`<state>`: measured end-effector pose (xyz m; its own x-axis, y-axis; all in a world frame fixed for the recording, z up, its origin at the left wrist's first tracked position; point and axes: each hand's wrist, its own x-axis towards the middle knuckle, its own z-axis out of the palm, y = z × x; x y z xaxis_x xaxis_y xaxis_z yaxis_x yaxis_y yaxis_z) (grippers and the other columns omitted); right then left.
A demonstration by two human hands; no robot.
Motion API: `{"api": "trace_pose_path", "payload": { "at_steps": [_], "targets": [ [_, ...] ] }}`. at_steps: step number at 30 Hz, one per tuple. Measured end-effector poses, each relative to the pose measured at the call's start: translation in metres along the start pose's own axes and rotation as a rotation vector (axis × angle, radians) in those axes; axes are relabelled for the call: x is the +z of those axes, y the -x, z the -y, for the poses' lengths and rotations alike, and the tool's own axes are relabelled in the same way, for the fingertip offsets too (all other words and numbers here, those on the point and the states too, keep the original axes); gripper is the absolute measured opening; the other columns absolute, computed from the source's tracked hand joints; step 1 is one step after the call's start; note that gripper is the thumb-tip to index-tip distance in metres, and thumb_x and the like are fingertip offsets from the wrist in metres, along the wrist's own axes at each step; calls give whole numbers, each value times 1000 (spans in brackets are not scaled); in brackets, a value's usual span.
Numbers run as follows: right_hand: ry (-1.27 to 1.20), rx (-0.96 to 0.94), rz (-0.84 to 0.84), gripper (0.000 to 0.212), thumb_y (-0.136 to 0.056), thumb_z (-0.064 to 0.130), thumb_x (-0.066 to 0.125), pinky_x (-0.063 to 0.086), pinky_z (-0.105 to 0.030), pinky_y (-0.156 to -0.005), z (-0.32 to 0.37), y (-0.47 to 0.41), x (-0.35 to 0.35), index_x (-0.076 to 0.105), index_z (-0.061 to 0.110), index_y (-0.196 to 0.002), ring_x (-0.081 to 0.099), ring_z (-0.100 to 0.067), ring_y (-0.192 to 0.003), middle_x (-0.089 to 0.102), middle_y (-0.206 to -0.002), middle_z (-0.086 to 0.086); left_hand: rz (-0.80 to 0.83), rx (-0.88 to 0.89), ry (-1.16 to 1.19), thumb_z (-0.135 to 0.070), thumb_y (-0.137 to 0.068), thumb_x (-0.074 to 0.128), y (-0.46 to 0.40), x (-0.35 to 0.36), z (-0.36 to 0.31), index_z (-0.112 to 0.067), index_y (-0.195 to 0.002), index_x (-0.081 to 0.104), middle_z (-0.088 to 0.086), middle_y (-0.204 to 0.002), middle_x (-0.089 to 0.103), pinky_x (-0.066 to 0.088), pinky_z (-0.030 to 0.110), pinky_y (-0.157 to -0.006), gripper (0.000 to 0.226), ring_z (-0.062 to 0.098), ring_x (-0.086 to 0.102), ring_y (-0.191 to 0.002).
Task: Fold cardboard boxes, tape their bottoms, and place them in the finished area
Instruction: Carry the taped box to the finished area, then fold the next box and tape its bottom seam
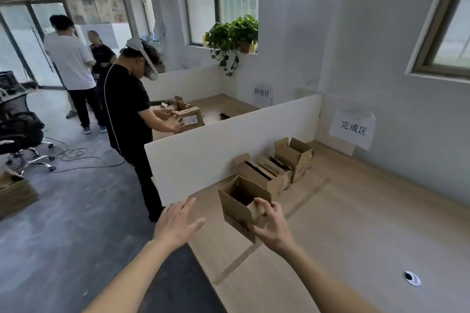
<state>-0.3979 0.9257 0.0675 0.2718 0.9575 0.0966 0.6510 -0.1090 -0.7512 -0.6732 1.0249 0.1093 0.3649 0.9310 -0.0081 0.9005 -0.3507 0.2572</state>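
A small brown cardboard box [236, 207], folded up with its top flaps open, hangs just above the wooden table [356, 223]. My right hand [270, 223] pinches its near corner flap between thumb and fingers. My left hand [175, 223] hovers to the left of the box with fingers spread, touching nothing. Further back, several folded boxes [277, 165] stand in a row against the white divider, under a paper sign [353, 128] on the wall.
A white divider [229, 140] splits the table; behind it a person in black with a headset [129, 109] handles another box. A strip of tape [254, 244] runs across the table. A round cable hole [412, 278] sits at right. Office chairs and cables lie on the floor left.
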Motion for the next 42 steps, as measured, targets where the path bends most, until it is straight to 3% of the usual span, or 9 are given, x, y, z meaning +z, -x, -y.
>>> {"api": "trace_pose_path", "payload": {
  "at_steps": [9,15,22,26,29,34,38,42],
  "targets": [
    [39,186,67,76,-83,47,73,50,-37,-106,-93,-174,88,34,40,-148,47,-28,-131,31,-150,-5,200,-23,-9,-70,-96,41,-192,82,51,-33,-161,19,-3,-168,19,15,38,-126,78,17,19,-154],
    [64,277,89,74,-85,37,73,44,-38,-109,-140,-241,130,33,43,-147,40,-28,-138,26,-154,-7,331,-55,56,-71,-94,44,-275,136,67,-38,-160,16,-6,-168,18,27,41,-121,79,22,23,-153],
    [71,378,69,80,-80,26,77,52,-40,-101,-171,-291,167,31,49,-141,48,-30,-130,22,-154,-2,440,-17,79,-73,-93,42,-332,183,86,-38,-160,16,-8,-166,22,22,41,-122,80,19,24,-152],
    [59,438,30,81,-81,31,78,55,-39,-94,-172,-315,181,27,54,-140,63,-27,-110,17,-162,-7,460,28,62,-73,-91,40,-346,193,86,-38,-159,19,-10,-165,25,23,41,-121,80,17,27,-151],
    [51,458,11,84,-83,30,78,54,-38,-96,-163,-319,182,25,55,-143,63,-27,-113,14,-164,-8,460,66,57,-71,-93,42,-354,190,82,-37,-159,19,-11,-166,23,23,41,-121,78,16,27,-151],
    [115,436,-27,84,-89,31,72,45,-43,-111,-140,-287,161,20,53,-152,31,-29,-148,6,-168,2,480,151,120,-64,-96,48,-356,166,59,-35,-160,19,-9,-168,17,21,40,-123,76,15,18,-154],
    [260,437,-89,80,-91,41,68,43,-41,-113,-110,-248,117,18,50,-153,29,-21,-149,14,-167,9,428,305,108,-61,-97,50,-345,136,25,-33,-160,23,-6,-167,21,22,40,-125,74,16,19,-154],
    [426,497,-202,78,-90,57,61,32,-42,-119,-65,-185,57,21,43,-155,30,-22,-148,22,-165,8,328,539,52,-66,-96,49,-312,98,-26,-33,-159,26,-5,-166,26,19,37,-125,75,16,24,-152]
  ]
}}
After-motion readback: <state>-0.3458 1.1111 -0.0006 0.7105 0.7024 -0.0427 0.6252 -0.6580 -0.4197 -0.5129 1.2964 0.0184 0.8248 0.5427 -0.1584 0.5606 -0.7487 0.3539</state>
